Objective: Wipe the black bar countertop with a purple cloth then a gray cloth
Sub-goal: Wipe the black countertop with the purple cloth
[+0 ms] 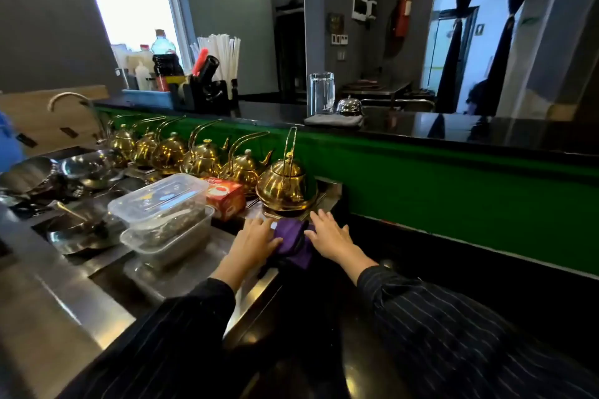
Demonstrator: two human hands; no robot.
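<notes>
A purple cloth (293, 241) lies bunched on the lower black counter (405, 256), just in front of the nearest gold kettle. My left hand (254, 240) lies on the cloth's left side with fingers stretched out flat. My right hand (329, 235) presses its right side, fingers straight. A folded gray cloth (334, 120) sits on the upper black bar countertop (470, 131), beside a clear glass pitcher.
A row of gold kettles (207, 159) lines the green wall (453, 185). Stacked plastic containers (162, 204), a red box (225, 199) and steel bowls (81, 172) fill the steel counter at left. A pitcher (321, 92), a bell (348, 105) and a straw holder (220, 74) stand on the bar.
</notes>
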